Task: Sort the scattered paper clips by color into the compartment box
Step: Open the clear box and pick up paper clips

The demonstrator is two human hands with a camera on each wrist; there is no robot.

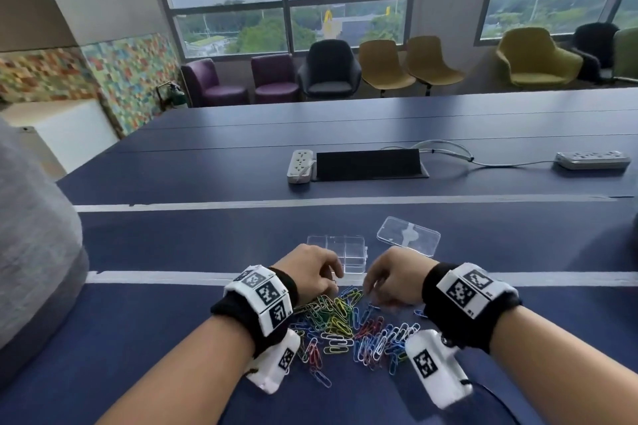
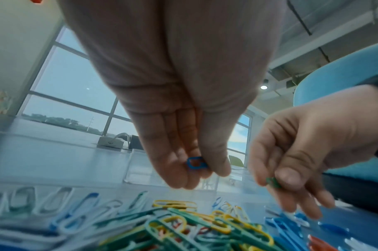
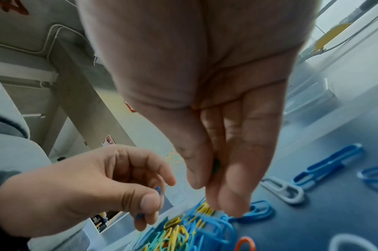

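Observation:
A heap of paper clips (image 1: 348,328) in blue, green, yellow, red and white lies on the dark blue table between my wrists. My left hand (image 1: 316,271) hovers over its far edge and pinches a blue clip (image 2: 196,163) between thumb and fingers. My right hand (image 1: 388,281), close beside it, pinches a green clip (image 2: 273,182), seen as a green sliver (image 3: 216,165) in the right wrist view. The clear compartment box (image 1: 345,254) stands just beyond both hands, and its compartments look bare.
The box's clear lid (image 1: 409,235) lies flat to the right of the box. Farther back on the table are a white power strip (image 1: 301,166), a black cable hatch (image 1: 369,164) and a second power strip (image 1: 592,159). A grey-clothed person sits at the left edge (image 1: 31,235).

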